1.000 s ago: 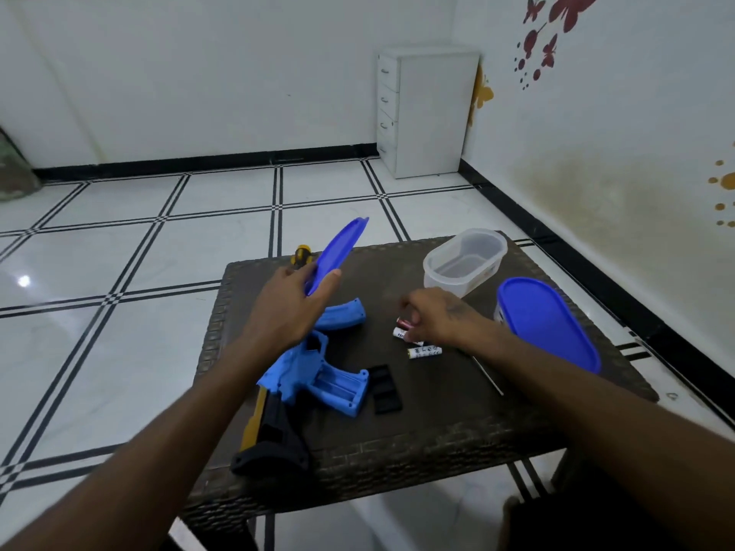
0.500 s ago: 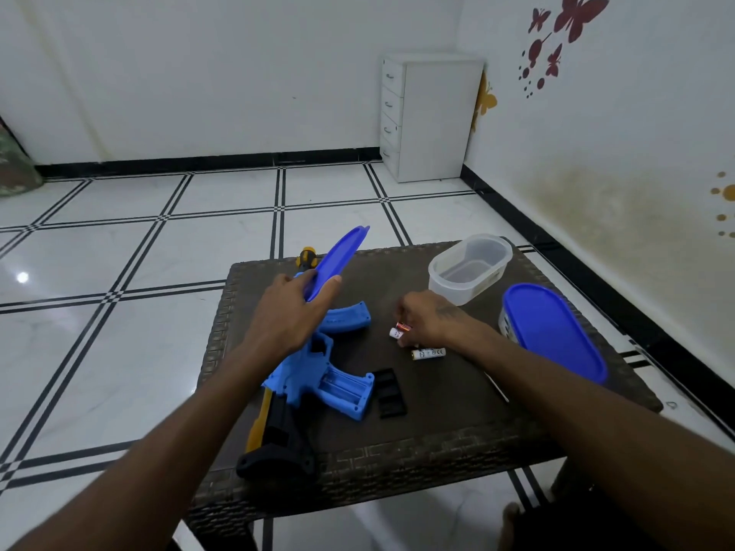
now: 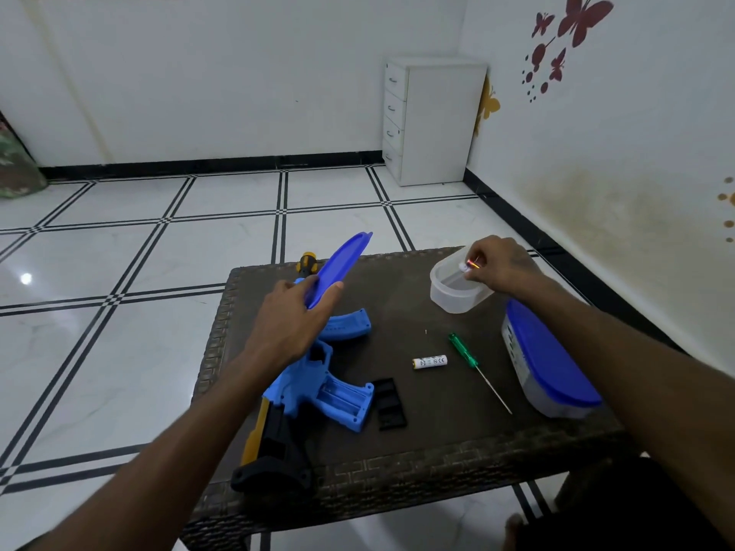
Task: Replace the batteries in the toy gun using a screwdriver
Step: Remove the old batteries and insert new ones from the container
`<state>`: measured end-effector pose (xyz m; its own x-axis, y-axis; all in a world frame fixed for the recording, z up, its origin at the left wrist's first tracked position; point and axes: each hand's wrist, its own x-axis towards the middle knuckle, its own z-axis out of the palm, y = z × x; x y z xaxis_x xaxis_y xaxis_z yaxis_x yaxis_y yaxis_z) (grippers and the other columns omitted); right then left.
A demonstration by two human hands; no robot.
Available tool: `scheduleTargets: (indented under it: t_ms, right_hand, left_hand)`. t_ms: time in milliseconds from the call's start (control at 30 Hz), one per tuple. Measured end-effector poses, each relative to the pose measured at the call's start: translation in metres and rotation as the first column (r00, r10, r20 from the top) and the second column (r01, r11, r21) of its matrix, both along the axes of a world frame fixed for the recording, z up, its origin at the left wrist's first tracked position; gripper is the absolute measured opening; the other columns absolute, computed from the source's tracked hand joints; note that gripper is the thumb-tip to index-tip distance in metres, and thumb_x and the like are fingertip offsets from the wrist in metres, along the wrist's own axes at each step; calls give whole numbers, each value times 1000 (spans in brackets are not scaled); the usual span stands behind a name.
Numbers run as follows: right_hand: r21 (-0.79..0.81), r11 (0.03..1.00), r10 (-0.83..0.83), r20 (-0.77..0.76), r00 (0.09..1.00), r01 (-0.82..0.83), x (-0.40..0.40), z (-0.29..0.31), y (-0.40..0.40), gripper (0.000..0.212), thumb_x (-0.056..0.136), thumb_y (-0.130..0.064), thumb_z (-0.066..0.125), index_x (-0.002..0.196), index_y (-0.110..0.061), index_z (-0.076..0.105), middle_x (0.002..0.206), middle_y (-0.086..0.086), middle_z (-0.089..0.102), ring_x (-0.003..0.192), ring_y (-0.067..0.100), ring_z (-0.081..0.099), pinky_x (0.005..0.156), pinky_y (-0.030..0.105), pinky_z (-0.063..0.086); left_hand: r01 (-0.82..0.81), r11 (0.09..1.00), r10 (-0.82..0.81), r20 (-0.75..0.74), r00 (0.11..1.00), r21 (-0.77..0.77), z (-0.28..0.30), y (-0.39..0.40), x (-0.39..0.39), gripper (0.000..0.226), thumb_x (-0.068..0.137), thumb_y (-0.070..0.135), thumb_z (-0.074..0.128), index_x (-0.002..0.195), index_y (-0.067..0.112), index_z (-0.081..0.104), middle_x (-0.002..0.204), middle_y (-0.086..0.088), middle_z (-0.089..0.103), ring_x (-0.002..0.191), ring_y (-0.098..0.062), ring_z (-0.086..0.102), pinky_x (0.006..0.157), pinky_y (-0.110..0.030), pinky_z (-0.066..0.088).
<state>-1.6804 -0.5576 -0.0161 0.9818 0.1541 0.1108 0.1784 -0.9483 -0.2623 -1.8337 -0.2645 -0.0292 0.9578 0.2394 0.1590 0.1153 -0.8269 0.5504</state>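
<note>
Left hand at frame centre, fingers and thumb gripping blue lid tilted above toy gun. Right hand, upper right, pinching batteries over clear tub. One battery loose on table beside green screwdriver

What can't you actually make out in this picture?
- Head view: how many batteries the right hand pinches over the clear tub; fingers cover them.
- Lone battery: print too small.
- Toy gun front: left hand and blue lid hide it.
</note>
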Motion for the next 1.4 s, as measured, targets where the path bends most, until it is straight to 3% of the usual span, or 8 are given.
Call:
scheduleTargets:
  t_ms: [200, 367, 500, 700, 800, 1067, 1233, 1400]
  right_hand:
    - [58, 998, -15, 9, 1000, 14, 10, -6, -6, 40, 81, -23, 77, 119, -14, 66, 114, 8, 69, 100, 25, 63, 88, 40, 53]
    - [150, 977, 135, 97, 986, -149, -21, 4, 5, 19, 87, -15, 70, 105, -19, 70, 103, 1, 71, 90, 15, 62, 84, 35, 53]
    - [74, 845, 534, -166, 829, -530, -73, 12, 20, 26, 84, -26, 75, 108, -18, 70, 96, -6, 68, 86, 10, 62, 80, 29, 53]
    - [-207, 696, 606, -343, 718, -687, -102, -9, 32, 32, 83, -37, 72, 111, -24, 63, 99, -9, 59, 86, 4, 50, 73, 25, 41]
    - [-227, 712, 605, -280, 745, -664, -101, -18, 33, 14, 90, -25, 62, 103, -22, 64, 99, -5, 64, 92, 13, 59, 76, 29, 45]
    - [-215, 714, 620, -248, 744, -667, -101, -21, 31, 16, 90, -34, 63, 100, -21, 64, 96, -5, 63, 83, 9, 52, 72, 26, 41]
    - [36, 931, 360, 69, 930, -363, -56, 4, 4, 19, 87, -33, 67, 98, -18, 71, 89, -5, 70, 82, 11, 62, 76, 37, 55]
    - [34, 986, 163, 65, 984, -166, 0, -1, -27, 19, 86, -30, 71, 100, -17, 73, 95, -2, 71, 86, 16, 64, 78, 35, 53]
  left_hand:
    - [10, 1000, -10, -9, 1000, 25, -2, -2, 0, 70, 89, 69, 30, 144, 27, 41, 123, -7, 49, 100, -18, 47, 82, -31, 36]
    - [25, 1000, -25, -17, 1000, -15, -2, -8, 4, 67, 90, 67, 32, 143, 26, 43, 123, -9, 49, 104, -24, 51, 86, -33, 40]
    - [32, 999, -32, 9, 999, -21, -6, -13, 10, 66, 91, 64, 36, 142, 23, 45, 122, -11, 49, 110, -27, 50, 90, -33, 39]
    - [51, 998, -51, -2, 999, -42, -11, -18, 13, 70, 89, 67, 36, 143, 22, 45, 125, -10, 48, 115, -25, 47, 88, -30, 34]
    - [61, 998, -61, 9, 998, -30, -13, -18, 13, 71, 89, 68, 35, 142, 22, 45, 122, -9, 49, 106, -20, 46, 85, -29, 34]
    - [70, 997, -69, 29, 997, -36, -18, -22, 23, 77, 86, 74, 33, 141, 22, 46, 109, -2, 44, 95, -18, 49, 84, -32, 43]
    - [77, 996, -74, 42, 996, -52, -21, -29, 30, 74, 86, 73, 36, 139, 22, 48, 109, -4, 49, 99, -20, 51, 87, -34, 45]
    - [80, 996, -80, 27, 996, -30, -21, -55, 50, 73, 86, 71, 39, 142, 23, 45, 119, -9, 50, 112, -24, 50, 97, -36, 42]
